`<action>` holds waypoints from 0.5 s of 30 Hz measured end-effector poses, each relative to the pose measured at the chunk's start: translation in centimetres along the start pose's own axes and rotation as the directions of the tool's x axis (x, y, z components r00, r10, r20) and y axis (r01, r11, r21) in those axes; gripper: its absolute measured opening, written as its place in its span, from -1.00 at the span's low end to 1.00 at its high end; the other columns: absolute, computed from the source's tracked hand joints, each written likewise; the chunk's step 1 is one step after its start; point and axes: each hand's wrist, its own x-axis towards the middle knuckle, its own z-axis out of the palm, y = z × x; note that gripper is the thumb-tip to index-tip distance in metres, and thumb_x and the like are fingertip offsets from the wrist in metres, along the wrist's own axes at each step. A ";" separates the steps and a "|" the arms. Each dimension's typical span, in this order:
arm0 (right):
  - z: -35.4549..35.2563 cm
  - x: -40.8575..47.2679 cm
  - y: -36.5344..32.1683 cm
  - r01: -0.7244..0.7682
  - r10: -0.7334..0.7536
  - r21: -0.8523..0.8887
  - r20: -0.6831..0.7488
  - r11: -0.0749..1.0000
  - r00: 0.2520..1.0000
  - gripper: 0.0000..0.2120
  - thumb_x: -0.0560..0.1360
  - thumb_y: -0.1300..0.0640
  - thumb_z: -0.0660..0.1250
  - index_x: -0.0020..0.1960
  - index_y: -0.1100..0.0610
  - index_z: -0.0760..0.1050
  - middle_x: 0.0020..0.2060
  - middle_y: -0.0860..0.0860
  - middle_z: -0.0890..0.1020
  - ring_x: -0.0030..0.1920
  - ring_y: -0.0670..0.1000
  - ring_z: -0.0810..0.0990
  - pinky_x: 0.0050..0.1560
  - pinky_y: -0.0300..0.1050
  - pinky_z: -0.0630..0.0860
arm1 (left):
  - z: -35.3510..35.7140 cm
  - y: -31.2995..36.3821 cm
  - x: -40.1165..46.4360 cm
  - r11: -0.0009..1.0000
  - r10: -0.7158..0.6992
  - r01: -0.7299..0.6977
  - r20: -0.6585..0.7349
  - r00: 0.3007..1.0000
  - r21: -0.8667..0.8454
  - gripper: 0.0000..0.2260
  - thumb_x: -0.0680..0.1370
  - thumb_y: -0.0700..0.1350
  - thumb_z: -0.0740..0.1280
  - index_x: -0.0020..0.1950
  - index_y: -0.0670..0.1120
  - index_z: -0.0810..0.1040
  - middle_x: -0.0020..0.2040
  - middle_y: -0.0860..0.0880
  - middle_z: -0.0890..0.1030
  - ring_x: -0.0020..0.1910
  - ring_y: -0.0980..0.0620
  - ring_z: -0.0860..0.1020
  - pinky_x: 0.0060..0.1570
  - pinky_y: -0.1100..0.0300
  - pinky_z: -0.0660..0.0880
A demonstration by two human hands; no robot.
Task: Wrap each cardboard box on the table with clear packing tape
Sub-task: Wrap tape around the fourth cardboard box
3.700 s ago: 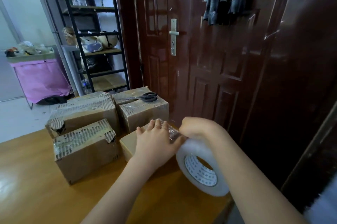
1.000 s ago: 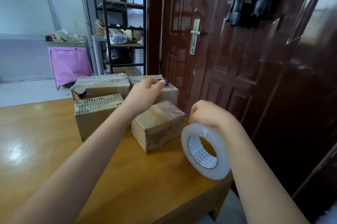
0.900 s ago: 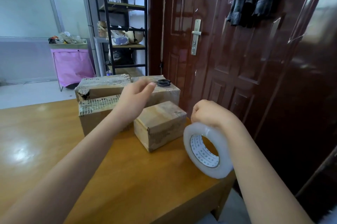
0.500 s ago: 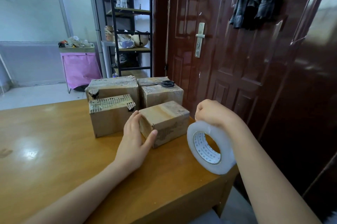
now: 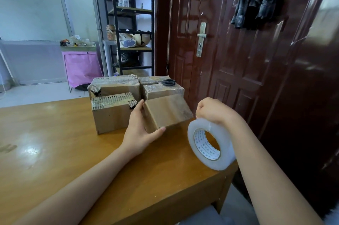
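Now left hand (image 5: 140, 131) gripping small box (image 5: 167, 111) (tilted), right hand (image 5: 213, 111) holding tape roll (image 5: 211, 144)

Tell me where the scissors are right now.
The scissors lie on top of the back right box, at the table's far edge near the dark red door, behind the small box the left hand grips.

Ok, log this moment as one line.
left hand: grips small box, tilted | right hand: holds tape roll | scissors: on back box
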 end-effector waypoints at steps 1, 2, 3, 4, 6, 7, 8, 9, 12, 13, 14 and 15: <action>0.0 0.0 0.0 -0.006 0.006 0.003 -0.002 1.000 1.000 -0.85 0.45 0.33 0.17 -0.11 0.33 0.51 -0.21 0.14 0.52 -0.23 0.06 0.40 -0.23 -0.09 0.33 | -0.3 -0.1 0.1 0.990 0.115 -0.116 0.008 0.993 0.083 -0.02 0.30 0.30 0.38 0.56 -0.05 0.02 0.49 0.02 0.20 0.47 0.12 0.14 0.44 0.11 0.17; 0.0 0.0 0.0 -0.012 0.012 0.010 -0.004 1.000 1.000 -0.84 0.44 0.33 0.18 -0.09 0.36 0.51 -0.21 0.17 0.55 -0.23 0.06 0.40 -0.23 -0.09 0.33 | -0.5 -0.5 0.2 0.950 0.249 -0.249 0.028 0.968 0.188 -0.05 0.31 0.24 0.38 0.56 -0.07 0.03 0.50 -0.02 0.20 0.49 0.11 0.09 0.46 0.07 0.13; 0.0 0.0 0.0 -0.016 0.016 0.017 -0.005 1.000 1.000 -0.83 0.44 0.33 0.18 -0.07 0.38 0.51 -0.18 0.21 0.60 -0.23 0.06 0.40 -0.23 -0.09 0.33 | -0.6 -0.8 0.3 0.883 0.371 -0.374 0.066 0.926 0.283 -0.09 0.32 0.18 0.40 0.55 -0.06 0.04 0.51 -0.06 0.20 0.52 0.07 0.05 0.49 -0.01 0.09; 0.0 0.0 0.0 -0.018 0.018 0.022 -0.008 1.000 1.000 -0.82 0.44 0.32 0.19 -0.06 0.37 0.52 -0.10 0.26 0.64 -0.23 0.07 0.42 -0.23 -0.09 0.34 | -0.8 -1.1 0.4 0.811 0.459 -0.468 0.115 0.881 0.351 -0.12 0.33 0.10 0.42 0.54 -0.06 0.07 0.51 -0.09 0.20 0.55 0.00 0.03 0.51 -0.10 0.05; 0.0 -0.2 0.1 -0.014 0.015 0.022 -0.015 1.000 1.000 -0.80 0.45 0.32 0.19 -0.03 0.37 0.54 0.00 0.27 0.64 -0.22 0.07 0.44 -0.23 -0.09 0.35 | -1.0 -1.6 0.6 0.696 0.556 -0.585 0.203 0.806 0.416 -0.21 0.34 -0.05 0.46 0.49 -0.06 0.17 0.48 -0.08 0.24 0.56 -0.10 0.04 0.51 -0.18 -0.03; 0.0 -0.2 0.1 -0.012 0.012 0.024 -0.017 1.000 1.000 -0.79 0.45 0.32 0.20 -0.01 0.37 0.55 0.00 0.27 0.64 -0.22 0.07 0.44 -0.24 -0.09 0.35 | -1.1 -1.7 0.7 0.637 0.602 -0.639 0.239 0.762 0.432 -0.31 0.35 -0.09 0.44 0.44 -0.07 0.25 0.46 -0.07 0.27 0.54 -0.12 0.09 0.51 -0.17 -0.04; 0.0 -0.2 0.2 -0.011 0.011 0.025 -0.018 1.000 1.000 -0.79 0.46 0.31 0.20 0.00 0.37 0.55 -0.03 0.26 0.65 -0.23 0.07 0.44 -0.25 -0.09 0.35 | -1.2 -1.7 0.7 0.565 0.651 -0.695 0.277 0.707 0.445 -0.42 0.38 -0.12 0.39 0.38 -0.07 0.32 0.43 -0.07 0.30 0.52 -0.12 0.15 0.52 -0.15 -0.02; -0.1 -0.3 0.2 -0.011 0.011 0.026 -0.017 1.000 1.000 -0.79 0.46 0.31 0.20 0.00 0.36 0.55 -0.09 0.24 0.65 -0.23 0.06 0.43 -0.26 -0.10 0.34 | -1.3 -1.7 0.5 0.495 0.690 -0.744 0.318 0.650 0.448 -0.51 0.40 -0.14 0.35 0.32 -0.06 0.37 0.41 -0.06 0.34 0.50 -0.11 0.21 0.52 -0.13 0.02; -0.2 -0.4 0.2 -0.001 0.001 0.023 -0.011 1.000 1.000 -0.81 0.49 0.29 0.21 -0.04 0.32 0.58 -0.13 0.19 0.64 -0.25 0.06 0.46 -0.31 -0.13 0.35 | -1.1 -0.7 -0.1 0.478 0.745 -0.794 0.305 0.593 0.376 -0.60 0.45 -0.09 0.36 0.28 -0.07 0.41 0.34 -0.05 0.41 0.42 -0.07 0.34 0.46 -0.07 0.21; -0.3 -0.5 0.2 0.003 -0.003 0.018 -0.011 1.000 1.000 -0.82 0.49 0.29 0.20 -0.07 0.29 0.58 -0.09 0.19 0.66 -0.24 0.05 0.48 -0.32 -0.14 0.36 | -1.0 -0.1 -0.3 0.531 0.753 -0.774 0.227 0.618 0.345 -0.59 0.47 -0.06 0.35 0.29 -0.09 0.40 0.33 -0.07 0.41 0.39 -0.07 0.36 0.44 -0.03 0.25; -0.3 -0.6 0.2 0.006 -0.006 0.017 -0.015 1.000 1.000 -0.82 0.50 0.28 0.20 -0.07 0.27 0.58 -0.07 0.19 0.66 -0.24 0.05 0.49 -0.32 -0.15 0.37 | -0.9 0.3 -0.4 0.588 0.749 -0.744 0.133 0.649 0.319 -0.59 0.48 -0.04 0.33 0.29 -0.10 0.38 0.31 -0.08 0.40 0.37 -0.07 0.36 0.42 0.03 0.26; -0.3 -0.7 0.2 0.007 -0.007 0.019 -0.019 1.000 1.000 -0.82 0.50 0.29 0.20 -0.07 0.27 0.58 -0.05 0.19 0.66 -0.24 0.05 0.49 -0.32 -0.15 0.37 | -0.8 0.6 -0.4 0.646 0.725 -0.703 0.049 0.687 0.297 -0.60 0.51 -0.02 0.30 0.30 -0.10 0.36 0.31 -0.09 0.39 0.35 -0.06 0.36 0.41 0.10 0.26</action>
